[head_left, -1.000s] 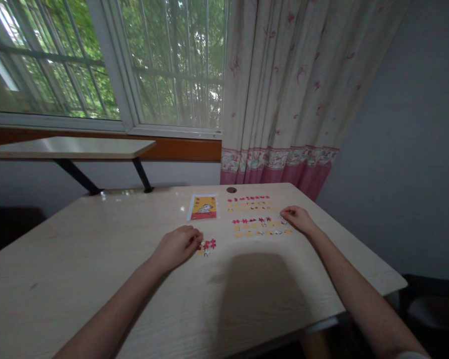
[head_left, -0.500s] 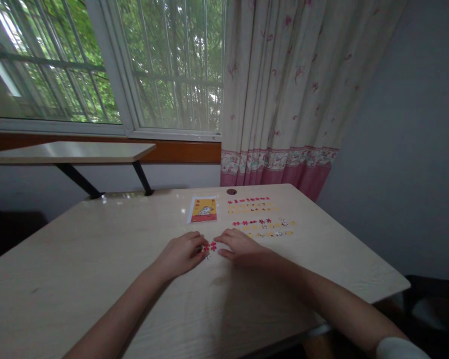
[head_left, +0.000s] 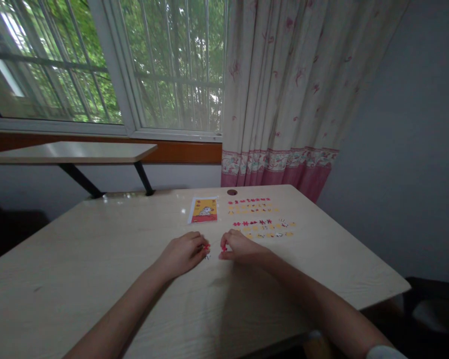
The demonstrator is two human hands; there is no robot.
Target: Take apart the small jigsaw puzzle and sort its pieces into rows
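Observation:
My left hand (head_left: pixel 185 253) is curled on the desk, its fingertips closed around small jigsaw pieces; a red jigsaw piece (head_left: pixel 206 247) shows at the tips. Just below it a black-and-white piece (head_left: pixel 207 257) peeks out. A short gap to the right, my right hand (head_left: pixel 241 245) pinches another red puzzle piece (head_left: pixel 224 249) between thumb and fingers. Beyond both hands lies a picture card (head_left: pixel 204 210) with a white animal on yellow and red. How many pieces the left fingers cover is hidden.
Rows of loose red pieces (head_left: pixel 249 201) and yellow pieces (head_left: pixel 271 235) lie beyond my right hand on the pale desk (head_left: pixel 97 279). A cable hole (head_left: pixel 232 192) is near the far edge. A raised shelf (head_left: pixel 71 152) stands at back left, below the window.
My right hand has closed on a red jigsaw piece and drawn it slightly right, away from my left hand. The left hand stays in place.

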